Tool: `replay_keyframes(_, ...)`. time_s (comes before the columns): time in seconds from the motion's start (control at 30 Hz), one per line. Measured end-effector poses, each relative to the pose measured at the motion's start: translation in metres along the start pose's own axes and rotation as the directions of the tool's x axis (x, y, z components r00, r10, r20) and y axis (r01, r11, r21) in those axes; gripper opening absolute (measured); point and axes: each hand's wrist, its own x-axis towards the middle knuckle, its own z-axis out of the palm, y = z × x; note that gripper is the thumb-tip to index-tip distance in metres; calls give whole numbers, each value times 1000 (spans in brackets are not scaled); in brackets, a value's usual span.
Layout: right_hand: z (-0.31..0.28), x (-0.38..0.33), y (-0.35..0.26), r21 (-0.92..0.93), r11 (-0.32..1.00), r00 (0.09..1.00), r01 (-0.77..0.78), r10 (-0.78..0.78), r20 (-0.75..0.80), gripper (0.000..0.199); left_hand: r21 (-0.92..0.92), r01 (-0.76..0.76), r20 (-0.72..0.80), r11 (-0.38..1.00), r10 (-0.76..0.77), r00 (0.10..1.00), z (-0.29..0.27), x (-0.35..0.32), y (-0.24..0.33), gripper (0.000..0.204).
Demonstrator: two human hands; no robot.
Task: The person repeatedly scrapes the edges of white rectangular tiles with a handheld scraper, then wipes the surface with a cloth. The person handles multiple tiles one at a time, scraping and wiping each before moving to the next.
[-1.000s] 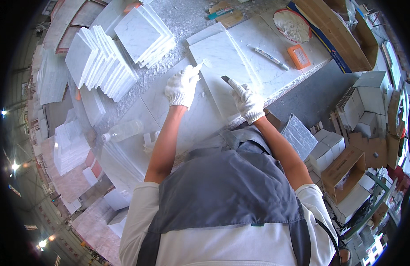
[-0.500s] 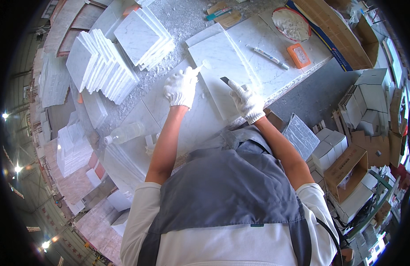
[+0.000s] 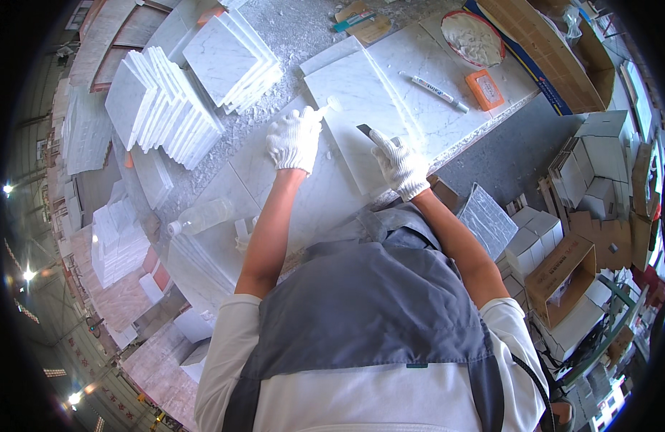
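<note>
A white marble tile (image 3: 358,108) lies flat on the workbench in front of me. My left hand (image 3: 295,138), in a white knit glove, rests at the tile's left edge and grips a small white tube whose tip (image 3: 331,105) points over the tile. My right hand (image 3: 399,163), also gloved, holds a thin dark scraper blade (image 3: 365,130) pressed against the tile's near part.
Stacks of white marble tiles (image 3: 167,104) stand at the left and back left (image 3: 232,61). A marker pen (image 3: 433,92), an orange block (image 3: 485,89) and a round dish of white paste (image 3: 473,37) lie at the back right. A plastic bottle (image 3: 203,216) lies at left. Cardboard boxes (image 3: 563,270) sit on the floor, right.
Both hands stayed on the tile; the right hand with the blade shifted slightly along the tile's near part. The left hand barely moved.
</note>
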Motion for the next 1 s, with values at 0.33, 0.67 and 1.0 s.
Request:
replay_keyframes(0.33, -2, 2, -2, -5, 1000, 1000, 2, -2, 7, 38, -16, 17, -1, 1000, -17, 1000, 4, 3, 0, 25)
replay_keyframes(0.67, 1, 0, 2, -23, 1000, 1000, 15, -16, -8, 38, -3, 4, -34, 1000, -4, 999, 8, 5, -1, 25)
replay_keyframes(1.0, 1, 0, 2, 18, 1000, 1000, 19, -19, -13, 37, -119, -20, -38, 993, 16, 999, 15, -2, -7, 30)
